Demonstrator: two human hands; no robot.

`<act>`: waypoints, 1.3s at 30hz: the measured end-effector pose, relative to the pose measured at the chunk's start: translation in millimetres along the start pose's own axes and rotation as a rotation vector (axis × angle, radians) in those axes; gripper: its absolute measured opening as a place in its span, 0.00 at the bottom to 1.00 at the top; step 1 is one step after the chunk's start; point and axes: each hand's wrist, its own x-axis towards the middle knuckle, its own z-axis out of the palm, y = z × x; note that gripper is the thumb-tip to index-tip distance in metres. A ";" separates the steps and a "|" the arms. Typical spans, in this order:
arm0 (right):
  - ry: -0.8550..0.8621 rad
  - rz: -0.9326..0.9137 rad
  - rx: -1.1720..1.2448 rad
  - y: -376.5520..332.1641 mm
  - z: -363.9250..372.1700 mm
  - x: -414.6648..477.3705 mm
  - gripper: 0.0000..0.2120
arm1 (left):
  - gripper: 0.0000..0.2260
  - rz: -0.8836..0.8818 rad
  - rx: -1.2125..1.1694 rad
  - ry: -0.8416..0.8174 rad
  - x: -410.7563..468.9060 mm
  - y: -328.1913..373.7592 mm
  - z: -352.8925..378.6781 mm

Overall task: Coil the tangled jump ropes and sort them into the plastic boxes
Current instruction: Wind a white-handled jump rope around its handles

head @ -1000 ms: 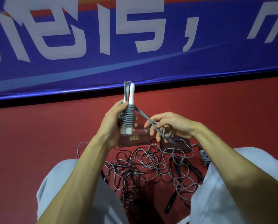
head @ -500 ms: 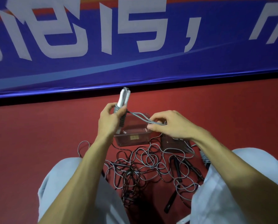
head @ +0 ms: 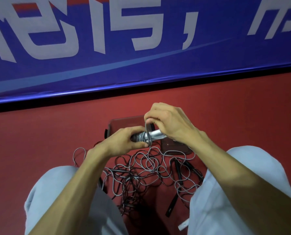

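Below a glossy blue banner (head: 141, 68), on the matte red floor (head: 39, 136), a tangle of thin grey and black cords (head: 146, 168) sprawls between the knees, with two clear plastic boxes (head: 124, 122) just beyond, partly hidden. The left hand (head: 124, 141) grips the smooth white handles (head: 155, 134) wound in grey cord, while the right hand (head: 168, 121) pinches a loop (head: 146, 128) above them. If that springy loop slips before it is tucked, the coil will likely unwind.

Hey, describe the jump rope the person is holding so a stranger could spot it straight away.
Below the blue banner, on the red floor, lies a tangle of ropes. Just above it the left hand and right hand hold one jump rope: white handles wrapped in grey cord. It alone is bundled and off the floor.
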 end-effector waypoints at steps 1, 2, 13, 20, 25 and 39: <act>0.001 0.047 0.016 1.1 1.5 -0.6 0.03 | 0.11 0.027 0.010 -0.015 -0.5 3.6 2.5; -0.001 0.118 0.040 2.9 3.1 -0.7 0.04 | 0.11 0.051 0.012 -0.022 -1.1 7.2 4.3; 0.104 0.846 0.612 20.0 2.5 2.0 0.04 | 0.06 0.037 -0.370 0.160 -3.7 20.5 5.8; -0.074 0.957 0.790 21.6 3.8 3.2 0.14 | 0.13 -0.053 -0.766 0.426 -0.9 29.6 -0.4; -0.285 0.908 0.951 12.4 -1.4 5.8 0.14 | 0.15 -0.161 -1.025 0.437 1.3 26.3 -4.3; -0.589 0.723 0.420 4.0 -4.9 3.8 0.12 | 0.05 -0.246 -1.173 0.525 4.5 22.1 -1.7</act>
